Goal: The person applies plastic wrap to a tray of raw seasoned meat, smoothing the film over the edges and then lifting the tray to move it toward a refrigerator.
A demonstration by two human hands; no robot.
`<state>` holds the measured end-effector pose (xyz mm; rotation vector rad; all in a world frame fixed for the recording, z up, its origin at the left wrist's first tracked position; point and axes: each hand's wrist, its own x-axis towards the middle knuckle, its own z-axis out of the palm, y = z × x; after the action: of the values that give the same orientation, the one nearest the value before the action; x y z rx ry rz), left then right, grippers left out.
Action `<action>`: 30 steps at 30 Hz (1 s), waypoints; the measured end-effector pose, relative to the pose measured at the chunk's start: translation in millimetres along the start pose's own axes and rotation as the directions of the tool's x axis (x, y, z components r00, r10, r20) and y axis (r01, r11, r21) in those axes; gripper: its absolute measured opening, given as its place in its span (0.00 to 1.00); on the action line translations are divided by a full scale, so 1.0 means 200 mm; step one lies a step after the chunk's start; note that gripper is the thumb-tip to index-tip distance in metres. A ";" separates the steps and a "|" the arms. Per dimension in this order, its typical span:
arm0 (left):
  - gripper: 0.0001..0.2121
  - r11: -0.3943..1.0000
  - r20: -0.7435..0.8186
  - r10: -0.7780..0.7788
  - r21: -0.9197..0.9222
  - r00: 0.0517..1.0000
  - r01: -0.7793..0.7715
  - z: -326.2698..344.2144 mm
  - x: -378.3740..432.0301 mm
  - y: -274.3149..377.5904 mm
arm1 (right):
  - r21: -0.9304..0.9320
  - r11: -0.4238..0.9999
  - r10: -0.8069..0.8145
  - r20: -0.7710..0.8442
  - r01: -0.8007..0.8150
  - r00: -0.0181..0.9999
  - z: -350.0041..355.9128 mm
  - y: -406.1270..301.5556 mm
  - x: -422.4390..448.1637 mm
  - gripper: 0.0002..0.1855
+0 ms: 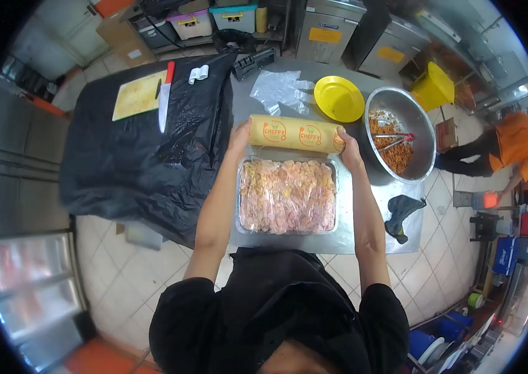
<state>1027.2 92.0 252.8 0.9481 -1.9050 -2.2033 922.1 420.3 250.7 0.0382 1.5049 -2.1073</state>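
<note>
A large yellow roll of cling film (292, 133), printed with the Cheffy brand, is held level across the far edge of a tray. My left hand (241, 135) grips its left end and my right hand (349, 147) its right end. Below the roll sits a rectangular metal tray (237, 219) full of cut raw meat, probably chicken (287, 196). Shiny clear film covers the meat; whether it is still joined to the roll is hard to tell. Both forearms reach along the tray's sides.
Beyond the roll lie clear plastic gloves (280, 91) and a yellow plate (338, 98). To the right, a steel bowl (425, 163) holds reddish food and tongs (392, 136). A knife (164, 105) and cutting board (135, 98) rest on black plastic (128, 159). A person (502, 145) bends at right.
</note>
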 end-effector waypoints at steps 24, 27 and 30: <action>0.17 0.971 0.203 0.144 -0.216 0.968 -0.099 -0.03 -0.61 0.39 | -0.334 0.913 -0.191 0.160 0.235 0.968 0.08 -0.51 -0.31 0.45; 0.17 0.967 0.140 -0.014 -0.252 0.990 0.049 0.01 -0.75 0.34 | -0.310 0.866 -0.317 0.266 0.392 0.910 0.04 -0.47 -0.54 0.46; 0.17 0.969 0.143 0.194 -0.181 0.970 -0.167 0.05 -1.00 0.23 | 0.054 0.992 -0.120 0.171 0.112 0.978 -0.05 -0.39 -0.73 0.38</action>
<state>1167.2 178.9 374.0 0.5628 -1.7509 -2.3448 1008.5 507.1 362.8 -0.2170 1.3877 -2.1729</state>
